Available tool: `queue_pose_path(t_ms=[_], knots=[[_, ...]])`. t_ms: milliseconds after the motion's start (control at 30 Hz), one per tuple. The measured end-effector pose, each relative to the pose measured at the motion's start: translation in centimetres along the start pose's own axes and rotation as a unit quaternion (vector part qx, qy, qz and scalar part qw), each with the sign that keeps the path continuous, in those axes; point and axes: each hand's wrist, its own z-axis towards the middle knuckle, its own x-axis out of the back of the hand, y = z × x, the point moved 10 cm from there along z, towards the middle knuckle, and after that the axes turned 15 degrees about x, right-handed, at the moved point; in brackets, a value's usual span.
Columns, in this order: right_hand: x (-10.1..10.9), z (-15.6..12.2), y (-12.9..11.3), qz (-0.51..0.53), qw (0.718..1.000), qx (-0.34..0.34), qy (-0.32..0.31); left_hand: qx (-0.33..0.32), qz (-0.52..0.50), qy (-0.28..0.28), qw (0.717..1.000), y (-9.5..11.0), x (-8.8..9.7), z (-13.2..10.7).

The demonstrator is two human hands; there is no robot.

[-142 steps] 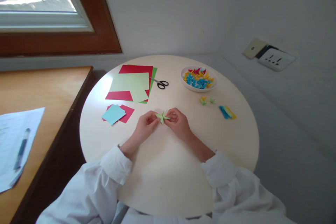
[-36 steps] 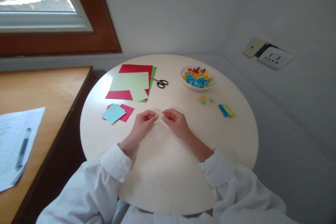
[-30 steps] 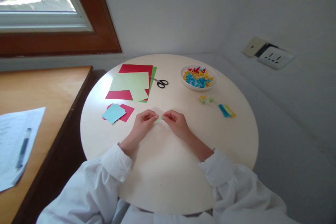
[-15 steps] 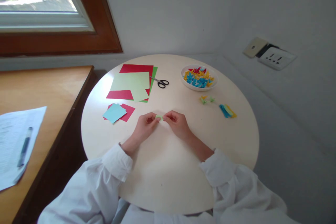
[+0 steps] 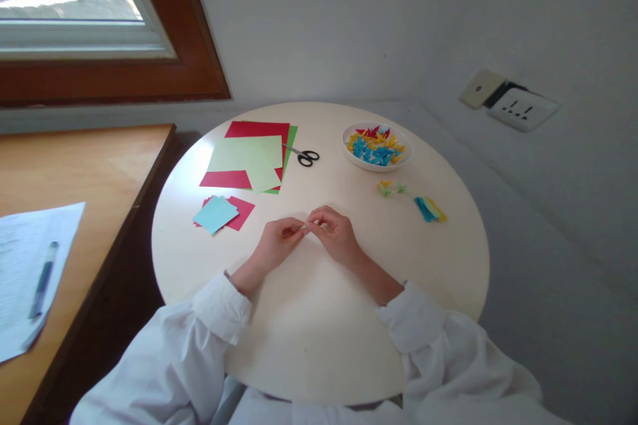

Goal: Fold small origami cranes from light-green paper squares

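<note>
My left hand (image 5: 280, 239) and my right hand (image 5: 333, 232) meet above the middle of the round white table (image 5: 319, 319). Both are closed in a pinch on a small piece of light green paper (image 5: 303, 227), most of which the fingers hide. To the left lie light blue paper squares (image 5: 216, 212) on top of red paper squares (image 5: 243, 214). On the right are small folded green and yellow paper pieces (image 5: 385, 190) and a bundle of blue and yellow folded paper (image 5: 429, 209).
A white dish (image 5: 356, 163) full of folded paper shapes stands at the back right. Black-handled scissors (image 5: 308, 158) lie against large light green and red sheets (image 5: 244, 151). A wooden desk (image 5: 109, 172) at the left bears written sheets (image 5: 20, 265) and a pen (image 5: 44, 282).
My hands have come together, the right one turning in over the left fingertips. Less of the green paper shows now. The view has shifted slightly.
</note>
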Motion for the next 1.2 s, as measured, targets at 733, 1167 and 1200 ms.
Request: queue_pose_path(t_ms=[733, 1167, 1200], knots=[[0.0, -0.6, 1.3, -0.026, 0.998, -0.050, -0.009, 0.011, -0.104, 0.043, 0.994, 0.1, 1.5, 0.3], [1.5, -0.8, 2.7, 0.046, 0.989, -0.121, 0.065, -0.029, -0.136, 0.041, 0.989, 0.4, 0.0, -0.2], [1.5, -0.8, 2.7, 0.051, 0.990, -0.119, 0.063, -0.029, -0.133, 0.050, 0.989, 0.3, 0.2, -0.2]])
